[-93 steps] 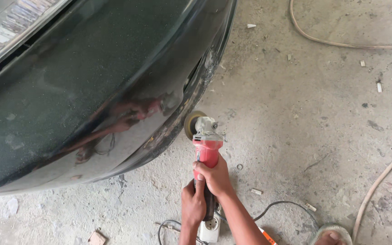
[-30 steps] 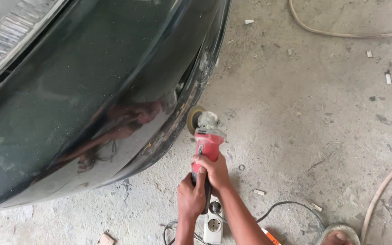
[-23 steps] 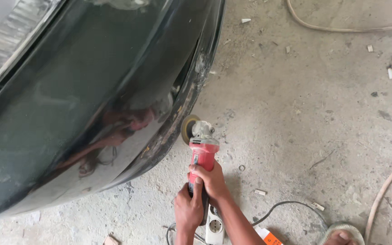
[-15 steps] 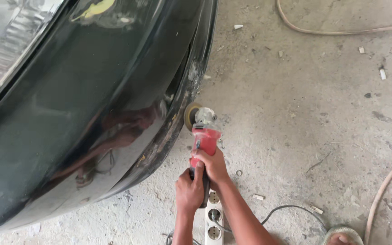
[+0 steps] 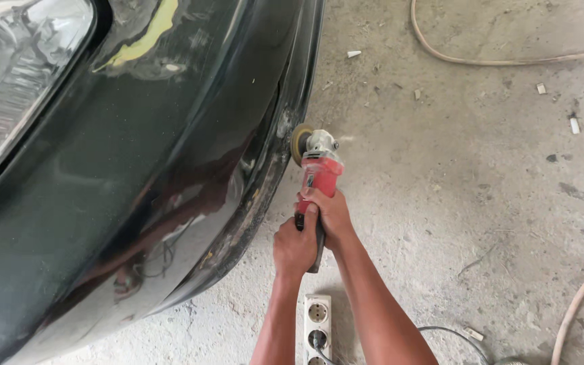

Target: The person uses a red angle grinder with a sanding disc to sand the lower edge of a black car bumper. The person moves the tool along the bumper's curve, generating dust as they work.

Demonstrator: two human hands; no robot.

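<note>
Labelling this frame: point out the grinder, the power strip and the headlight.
grinder (image 5: 319, 172), head view, red body.
power strip (image 5: 317, 318), head view, white casing between sockets.
headlight (image 5: 18, 81), head view, clear lens.

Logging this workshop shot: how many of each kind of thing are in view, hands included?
Hands: 2, left hand and right hand
Red angle grinder: 1
Dark car bumper: 1
Headlight: 1
White power strip: 1
Hoses on the floor: 2, and
Total: 8

Rough grey concrete floor (image 5: 481, 203), dusty and stained, lit by even daylight. Small white scraps (image 5: 574, 125) lie scattered; a pale beige hose (image 5: 501, 62) snakes across the top.
</note>
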